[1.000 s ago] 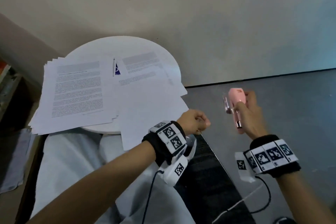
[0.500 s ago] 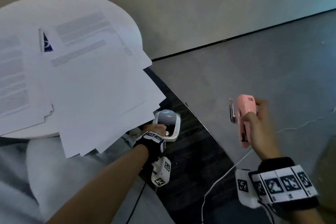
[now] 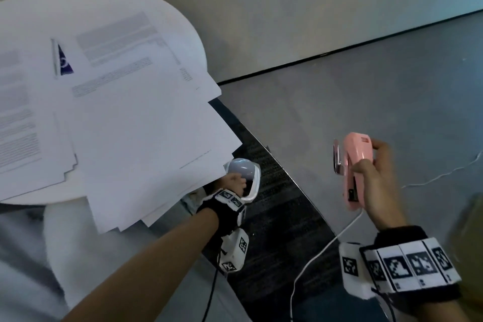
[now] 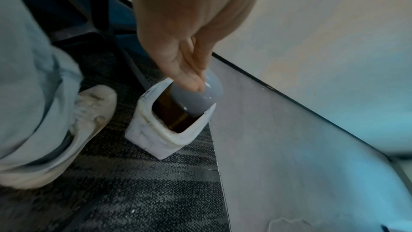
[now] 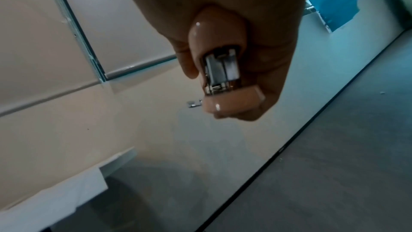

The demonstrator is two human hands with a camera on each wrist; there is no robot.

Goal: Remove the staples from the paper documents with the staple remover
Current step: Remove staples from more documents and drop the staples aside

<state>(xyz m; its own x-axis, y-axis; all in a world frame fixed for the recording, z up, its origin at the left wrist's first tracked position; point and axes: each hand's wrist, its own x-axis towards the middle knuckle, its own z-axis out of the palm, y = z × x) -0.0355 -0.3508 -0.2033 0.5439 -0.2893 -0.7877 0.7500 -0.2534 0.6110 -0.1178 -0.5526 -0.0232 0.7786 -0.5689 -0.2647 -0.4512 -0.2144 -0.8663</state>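
Your papers (image 3: 125, 123) lie fanned across the round white counter (image 3: 183, 26), their lower corners hanging past its rim. Below that overhang your left hand (image 4: 189, 70) presses extended fingers on the grey lid (image 4: 200, 98) of a small white bin (image 4: 156, 140) on the floor, likely dropping a pulled staple. Your right hand (image 3: 376, 180) grips the pink staple remover (image 3: 354, 165) in open air, well apart. Next, return both hands to the stack without knocking the overhanging sheets.

Bare forearms, banded wrists

Black wristbands (image 3: 418, 264) carry white blocks with black-and-white square markers; thin cables trail off; pale blue trousers (image 4: 33, 77), white shoe (image 4: 93, 112).
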